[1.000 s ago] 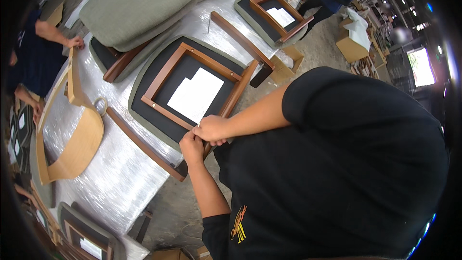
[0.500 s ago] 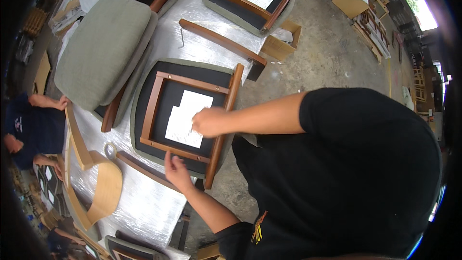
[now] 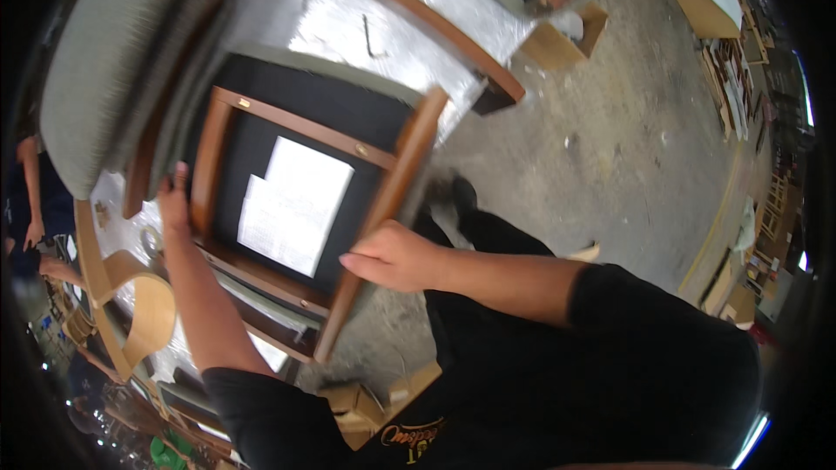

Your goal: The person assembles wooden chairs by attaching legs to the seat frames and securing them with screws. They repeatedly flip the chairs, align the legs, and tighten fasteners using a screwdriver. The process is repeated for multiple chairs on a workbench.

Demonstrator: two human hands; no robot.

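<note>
An upside-down chair seat (image 3: 300, 91) lies before me with a grey cushion edge, black underside and brown wooden frame. White printed sheets (image 3: 296, 204) rest on its underside, within the frame. My right hand (image 3: 396, 257) is closed round the seat's thick brown wooden rail (image 3: 409, 152) on the side close to me, thumb over the top. At the opposite side, my left hand (image 3: 174, 200) holds the seat's edge, its fingers partly hidden and blurred.
Grey upholstered seats (image 3: 104, 61) are stacked at the left. Beyond the seat lie a curved brown rail (image 3: 418, 13) and a hex key (image 3: 367, 35) on the plastic-wrapped table. A bent plywood piece (image 3: 150, 322), a tape roll (image 3: 151, 241) and cardboard boxes (image 3: 557, 43) stand around; people work at far left.
My right hand has left the papers and taken hold of the near rail. My left hand has reached across to the seat's far edge. The view has shifted, with the seat appearing turned.
</note>
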